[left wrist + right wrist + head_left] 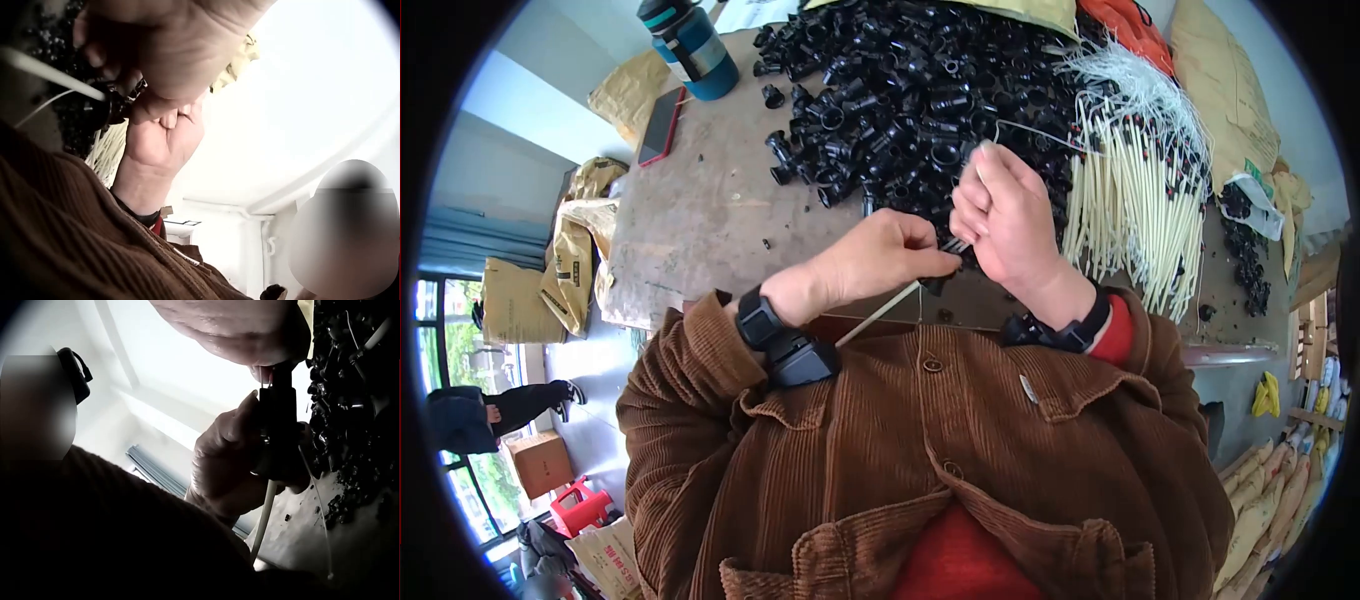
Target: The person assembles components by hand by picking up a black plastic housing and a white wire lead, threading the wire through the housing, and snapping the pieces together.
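Left hand (850, 268): curled round a black fitting (279, 425), pale tube (878, 315) poking out
Right hand (1012, 220): fingers curled on some thin strands (956, 243), right by the left
Table (730, 215): big ol' heap of black parts (880, 90) beyond

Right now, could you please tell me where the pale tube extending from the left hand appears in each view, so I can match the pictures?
Head: centre, the pale tube slanting down-left from the left hand towards the brown jacket.
Left wrist: upper left, the pale tube slanting down-right from the left edge.
Right wrist: lower picture, right of centre, the pale tube running down below the left hand.
Shared landmark: the heap of small black parts.
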A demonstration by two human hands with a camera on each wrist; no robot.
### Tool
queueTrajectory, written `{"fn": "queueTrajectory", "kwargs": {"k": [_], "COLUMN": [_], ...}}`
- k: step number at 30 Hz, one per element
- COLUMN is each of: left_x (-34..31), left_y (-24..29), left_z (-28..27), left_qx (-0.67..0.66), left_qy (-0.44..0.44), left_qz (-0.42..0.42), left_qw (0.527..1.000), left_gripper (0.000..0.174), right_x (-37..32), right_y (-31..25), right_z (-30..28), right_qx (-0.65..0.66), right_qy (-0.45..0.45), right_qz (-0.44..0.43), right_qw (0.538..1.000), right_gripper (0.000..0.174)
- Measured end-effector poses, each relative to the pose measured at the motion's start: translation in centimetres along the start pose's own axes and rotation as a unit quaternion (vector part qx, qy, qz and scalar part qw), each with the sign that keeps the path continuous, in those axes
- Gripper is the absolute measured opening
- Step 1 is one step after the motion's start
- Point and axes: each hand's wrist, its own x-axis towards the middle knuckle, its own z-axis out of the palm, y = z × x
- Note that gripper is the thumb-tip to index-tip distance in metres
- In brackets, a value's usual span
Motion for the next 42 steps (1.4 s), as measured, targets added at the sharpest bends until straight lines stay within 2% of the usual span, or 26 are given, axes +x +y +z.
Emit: {"fn": "queueTrajectory", "kwargs": {"k": [5, 8, 9, 12, 13, 15, 17, 19, 20, 21, 22, 24, 25, 27, 28, 29, 31, 32, 33, 34, 36, 37, 39, 40, 41, 42], "left_x": [-0.5, -1.3, -1.8, -3.6, -4.6, -7.8, -12.4, -17.4, -19.8, -21.8, -23.4, -25.1, -24.4, -20.2, -18.3, -16.1, -10.8, -8.4, -6.2, -4.1, -1.0, -0.5, 0.0, 0.0, -0.2, -0.9], "left_y": [-0.1, 0.5, 0.5, -0.1, -0.5, -1.4, -1.3, -2.3, -3.2, -4.1, -5.1, -6.6, -6.3, -4.0, -4.2, -4.6, -4.5, -4.5, -4.8, -5.2, -6.0, -6.1, -6.7, -6.9, -6.9, -6.6], "left_z": [0.3, -0.1, -0.3, -1.0, -1.5, -3.0, -4.1, -5.6, -6.5, -7.3, -7.4, -7.2, -7.3, -7.5, -7.3, -7.1, -6.6, -6.2, -5.9, -5.9, -6.0, -6.1, -6.2, -6.2, -6.2, -6.2], "left_qx": [-0.106, -0.199, -0.199, -0.175, -0.177, -0.048, 0.140, 0.189, 0.268, 0.344, 0.342, 0.471, 0.470, 0.391, 0.346, 0.298, 0.278, 0.324, 0.368, 0.369, 0.455, 0.456, 0.453, 0.450, 0.449, 0.397], "left_qy": [0.001, -0.090, -0.085, -0.021, -0.019, 0.072, 0.172, 0.161, 0.112, 0.061, 0.060, 0.194, 0.195, 0.249, 0.275, 0.298, 0.286, 0.285, 0.282, 0.279, 0.231, 0.230, 0.219, 0.213, 0.209, 0.203], "left_qz": [0.071, -0.015, -0.017, -0.003, -0.006, -0.011, 0.002, -0.146, -0.189, -0.230, -0.230, -0.259, -0.259, -0.249, -0.171, -0.091, 0.028, 0.041, 0.053, 0.055, -0.013, -0.009, 0.017, 0.029, 0.029, 0.056], "left_qw": [0.992, 0.976, 0.976, 0.984, 0.984, 0.996, 0.975, 0.958, 0.938, 0.908, 0.909, 0.821, 0.821, 0.850, 0.881, 0.902, 0.917, 0.901, 0.884, 0.885, 0.860, 0.860, 0.864, 0.867, 0.868, 0.893], "left_gripper": [0.028, 0.026, 0.026, 0.027, 0.027, 0.025, 0.022, 0.025, 0.026, 0.028, 0.028, 0.027, 0.027, 0.024, 0.022, 0.021, 0.024, 0.027, 0.031, 0.031, 0.035, 0.035, 0.037, 0.037, 0.037, 0.039], "right_x": [-0.4, -0.7, -0.6, -0.7, -1.0, -1.8, -2.5, -3.3, -3.6, -3.8, -4.0, -4.3, -4.6, -5.3, -5.5, -5.5, -5.4, -5.4, -5.3, -5.1, -4.7, -4.5, -4.3, -4.2, -4.0, -3.6], "right_y": [-0.3, -0.2, 0.1, 1.0, 1.0, 0.3, -0.6, -1.7, -2.1, -2.5, -3.0, -3.9, -4.3, -4.7, -4.6, -4.4, -3.9, -3.7, -3.7, -3.7, -4.0, -4.3, -5.1, -5.3, -5.6, -5.8], "right_z": [0.5, 0.6, 0.8, 1.3, 1.3, 0.9, -0.1, -1.7, -2.5, -3.2, -3.9, -5.3, -6.2, -8.1, -8.7, -8.9, -9.1, -9.3, -9.6, -10.0, -10.6, -10.5, -9.5, -9.0, -8.4, -7.6], "right_qx": [0.009, 0.021, 0.023, -0.074, -0.072, -0.183, -0.239, -0.430, -0.519, -0.519, -0.570, -0.666, -0.666, -0.799, -0.852, -0.853, -0.851, -0.847, -0.847, -0.812, -0.734, -0.735, -0.566, -0.466, -0.465, -0.317], "right_qy": [-0.008, -0.024, -0.028, -0.016, -0.017, -0.045, -0.058, -0.091, -0.106, -0.106, -0.073, -0.006, -0.006, 0.000, 0.003, 0.006, -0.005, -0.011, -0.007, -0.020, -0.046, -0.042, 0.089, 0.152, 0.154, 0.164], "right_qz": [-0.005, -0.009, -0.006, -0.135, -0.132, -0.090, -0.066, -0.015, 0.012, 0.015, 0.025, 0.043, 0.043, -0.035, -0.074, -0.074, 0.003, 0.041, 0.041, 0.043, 0.043, 0.043, 0.072, 0.086, 0.088, 0.048], "right_qw": [1.000, 0.999, 0.999, 0.988, 0.989, 0.978, 0.967, 0.898, 0.848, 0.848, 0.818, 0.745, 0.744, 0.600, 0.518, 0.517, 0.526, 0.529, 0.530, 0.581, 0.676, 0.676, 0.816, 0.867, 0.867, 0.933], "right_gripper": [0.024, 0.021, 0.021, 0.017, 0.017, 0.017, 0.017, 0.019, 0.020, 0.020, 0.019, 0.019, 0.019, 0.017, 0.016, 0.016, 0.018, 0.019, 0.019, 0.018, 0.018, 0.018, 0.015, 0.014, 0.014, 0.015]}}
